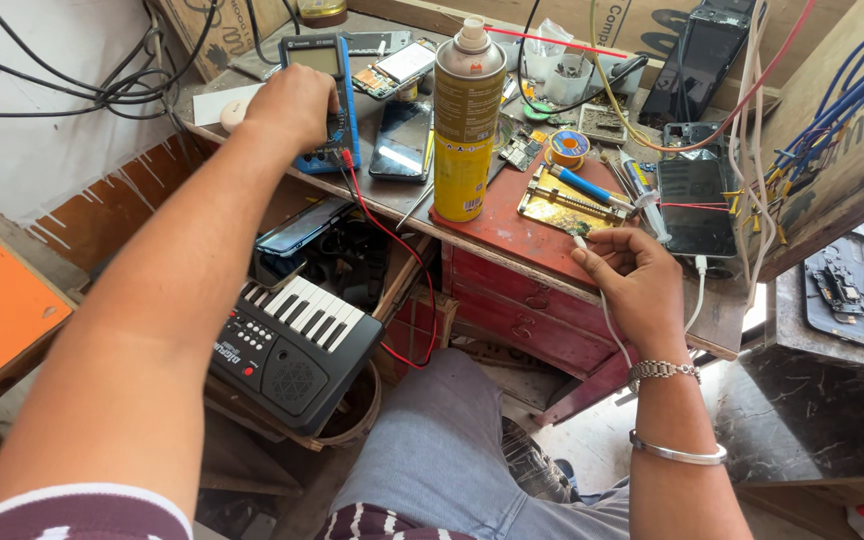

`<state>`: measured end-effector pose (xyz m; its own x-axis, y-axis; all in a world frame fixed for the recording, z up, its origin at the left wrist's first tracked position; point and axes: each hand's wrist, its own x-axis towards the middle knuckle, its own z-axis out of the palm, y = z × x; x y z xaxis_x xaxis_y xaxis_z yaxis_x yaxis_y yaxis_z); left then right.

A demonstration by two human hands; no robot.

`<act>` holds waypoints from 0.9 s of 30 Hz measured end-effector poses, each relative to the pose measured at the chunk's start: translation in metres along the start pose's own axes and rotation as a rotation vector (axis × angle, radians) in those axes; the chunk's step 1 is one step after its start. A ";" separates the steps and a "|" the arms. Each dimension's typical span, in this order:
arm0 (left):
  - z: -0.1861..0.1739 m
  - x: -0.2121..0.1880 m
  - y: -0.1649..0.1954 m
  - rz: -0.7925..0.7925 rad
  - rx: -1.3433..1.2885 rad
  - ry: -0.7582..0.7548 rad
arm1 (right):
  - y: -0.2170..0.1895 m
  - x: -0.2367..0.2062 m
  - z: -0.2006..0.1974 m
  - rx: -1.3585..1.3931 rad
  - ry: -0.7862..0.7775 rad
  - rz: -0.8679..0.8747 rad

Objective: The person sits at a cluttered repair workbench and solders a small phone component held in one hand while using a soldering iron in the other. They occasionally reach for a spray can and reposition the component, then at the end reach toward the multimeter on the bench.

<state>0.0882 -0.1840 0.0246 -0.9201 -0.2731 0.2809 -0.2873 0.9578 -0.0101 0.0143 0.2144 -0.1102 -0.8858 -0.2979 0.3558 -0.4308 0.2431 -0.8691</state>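
Note:
My left hand (287,105) rests on a blue handheld multimeter (320,70) at the back left of the bench, fingers curled over its lower half. A red lead (392,240) runs from the meter down off the bench edge. My right hand (632,275) is at the bench's front edge, pinching a thin white cable (607,320) that hangs down past my wrist. Just beyond that hand lie a brass-coloured board holder (562,210) and a dark phone (697,205) with its screen up.
A tall yellow spray can (467,120) stands mid-bench beside another dark phone (402,140). Loose boards, a solder reel (569,148) and wires crowd the back. A small black keyboard toy (292,345) sits below left. Red drawers (522,300) are under the bench.

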 end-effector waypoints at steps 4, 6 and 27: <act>-0.004 0.004 0.000 0.118 0.149 -0.070 | 0.001 0.000 0.000 -0.019 0.005 0.002; -0.006 0.007 -0.003 0.191 0.175 -0.089 | 0.001 -0.001 0.000 0.008 0.006 -0.001; -0.004 0.021 -0.016 0.629 0.399 -0.228 | -0.003 -0.003 0.002 -0.013 0.019 -0.014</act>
<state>0.0747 -0.2047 0.0341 -0.9614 0.2580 -0.0957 0.2726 0.8457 -0.4588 0.0188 0.2130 -0.1099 -0.8825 -0.2841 0.3748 -0.4457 0.2509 -0.8593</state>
